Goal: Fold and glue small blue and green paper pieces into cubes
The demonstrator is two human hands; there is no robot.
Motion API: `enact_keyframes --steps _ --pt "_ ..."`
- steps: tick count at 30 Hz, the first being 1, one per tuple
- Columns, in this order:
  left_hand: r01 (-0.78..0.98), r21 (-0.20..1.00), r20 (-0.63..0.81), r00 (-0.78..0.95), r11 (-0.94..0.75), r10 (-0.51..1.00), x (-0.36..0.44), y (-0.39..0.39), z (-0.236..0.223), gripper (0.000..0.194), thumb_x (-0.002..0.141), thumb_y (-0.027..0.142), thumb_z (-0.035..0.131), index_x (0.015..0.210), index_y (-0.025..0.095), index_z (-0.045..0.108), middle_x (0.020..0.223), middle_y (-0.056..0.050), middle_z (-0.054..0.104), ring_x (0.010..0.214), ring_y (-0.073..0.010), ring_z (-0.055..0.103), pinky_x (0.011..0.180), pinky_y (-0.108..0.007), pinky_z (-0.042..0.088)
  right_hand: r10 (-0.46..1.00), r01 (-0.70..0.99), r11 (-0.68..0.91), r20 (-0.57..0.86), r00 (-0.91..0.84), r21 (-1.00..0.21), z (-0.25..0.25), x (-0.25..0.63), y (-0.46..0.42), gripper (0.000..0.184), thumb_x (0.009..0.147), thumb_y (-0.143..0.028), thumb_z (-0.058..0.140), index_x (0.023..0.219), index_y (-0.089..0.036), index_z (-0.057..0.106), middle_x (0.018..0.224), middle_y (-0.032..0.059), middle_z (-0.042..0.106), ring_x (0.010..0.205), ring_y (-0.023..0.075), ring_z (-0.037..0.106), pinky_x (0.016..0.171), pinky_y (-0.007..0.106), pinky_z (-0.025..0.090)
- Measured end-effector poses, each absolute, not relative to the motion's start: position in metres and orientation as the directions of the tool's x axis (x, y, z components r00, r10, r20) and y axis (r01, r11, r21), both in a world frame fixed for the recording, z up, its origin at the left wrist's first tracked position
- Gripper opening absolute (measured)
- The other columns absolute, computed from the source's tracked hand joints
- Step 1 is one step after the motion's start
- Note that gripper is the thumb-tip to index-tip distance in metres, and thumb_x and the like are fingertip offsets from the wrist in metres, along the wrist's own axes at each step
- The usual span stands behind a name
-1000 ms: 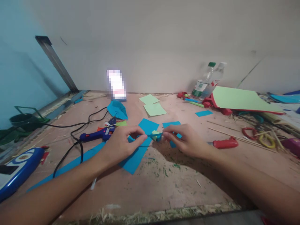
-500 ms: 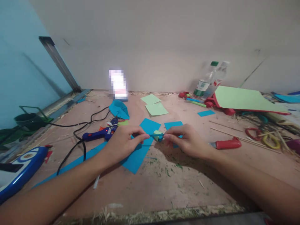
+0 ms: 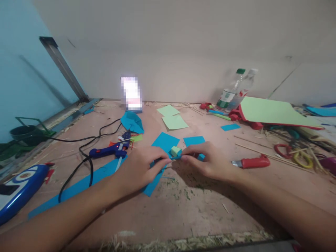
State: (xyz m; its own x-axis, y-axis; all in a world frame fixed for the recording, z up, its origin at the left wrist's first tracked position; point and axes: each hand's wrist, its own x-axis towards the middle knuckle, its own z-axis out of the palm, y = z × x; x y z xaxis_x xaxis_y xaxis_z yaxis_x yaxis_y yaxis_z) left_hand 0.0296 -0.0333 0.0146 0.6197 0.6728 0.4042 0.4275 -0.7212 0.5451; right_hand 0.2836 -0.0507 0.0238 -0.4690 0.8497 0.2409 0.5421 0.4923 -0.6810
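Note:
A thin blue paper strip runs between my two hands above the table. My left hand pinches its left end between thumb and fingers. At the other end, my right hand grips it with thumb and forefinger. Just behind the strip sits a small folded piece of pale green and blue paper. Blue paper squares lie flat beneath and beyond my hands, one partly covered by my left hand. Another blue piece is partly hidden by my right hand.
A blue glue gun with a black cable lies left. To the right rests a red-handled knife, blade towards my right hand. Pale green sheets, a lit phone and plastic bottles stand or lie farther back.
My hands have come closer together and slightly lower, so less of the blue strip shows between them. The small folded green piece is now more visible behind it.

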Motion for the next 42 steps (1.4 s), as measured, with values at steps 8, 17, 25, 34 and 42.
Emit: enact_keyframes --steps 8,17,25,34,42 --pt "0.386 0.46 0.455 0.671 -0.8 0.585 0.031 -0.035 0.004 0.017 0.105 0.022 0.062 0.099 0.017 0.077 0.093 -0.004 0.082 0.085 -0.0207 0.074 0.074 -0.03 0.048 0.768 0.483 0.602 0.296 -0.567 -0.636 0.021 0.278 -0.056 0.029 0.105 -0.025 0.059 0.09 -0.012 0.08 0.075 0.0035 0.075 0.065 0.0127 0.059 0.063 0.024 0.044" --pt "0.386 0.423 0.438 0.705 -0.82 0.558 0.033 -0.042 0.005 0.018 0.104 0.019 0.063 0.092 0.017 0.077 0.085 -0.003 0.08 0.077 -0.0207 0.073 0.07 -0.031 0.047 0.768 0.453 0.578 0.265 -0.583 -0.679 0.014 0.273 -0.06 0.024 0.105 -0.025 0.062 0.109 -0.013 0.082 0.098 0.0082 0.084 0.081 0.0166 0.074 0.072 0.024 0.05" --pt "0.439 0.5 0.462 0.593 -0.746 0.659 0.031 -0.035 0.009 0.018 0.104 0.023 0.066 0.094 0.018 0.081 0.09 -0.002 0.084 0.081 -0.0196 0.077 0.073 -0.028 0.051 0.831 0.535 0.549 0.35 -0.431 -0.643 0.014 0.278 -0.055 0.018 0.1 -0.02 0.066 0.093 -0.014 0.082 0.08 0.0035 0.08 0.068 0.0133 0.066 0.065 0.023 0.048" --pt "0.401 0.54 0.433 0.621 -0.74 0.653 0.034 -0.04 0.009 0.012 0.101 0.021 0.071 0.097 0.019 0.082 0.092 -0.001 0.085 0.081 -0.0182 0.077 0.071 -0.026 0.051 0.804 0.507 0.571 0.317 -0.502 -0.646 0.013 0.27 -0.061 0.021 0.102 -0.022 0.063 0.097 -0.016 0.082 0.086 0.0047 0.083 0.071 0.0153 0.07 0.067 0.025 0.048" --pt "0.382 0.573 0.452 0.591 -0.725 0.668 0.034 -0.041 0.011 0.012 0.1 0.018 0.071 0.094 0.019 0.081 0.093 0.0 0.085 0.082 -0.0165 0.078 0.072 -0.023 0.053 0.829 0.503 0.526 0.281 -0.483 -0.686 0.015 0.27 -0.062 0.02 0.102 -0.025 0.064 0.099 -0.017 0.083 0.091 0.0049 0.084 0.079 0.0168 0.073 0.072 0.026 0.05"
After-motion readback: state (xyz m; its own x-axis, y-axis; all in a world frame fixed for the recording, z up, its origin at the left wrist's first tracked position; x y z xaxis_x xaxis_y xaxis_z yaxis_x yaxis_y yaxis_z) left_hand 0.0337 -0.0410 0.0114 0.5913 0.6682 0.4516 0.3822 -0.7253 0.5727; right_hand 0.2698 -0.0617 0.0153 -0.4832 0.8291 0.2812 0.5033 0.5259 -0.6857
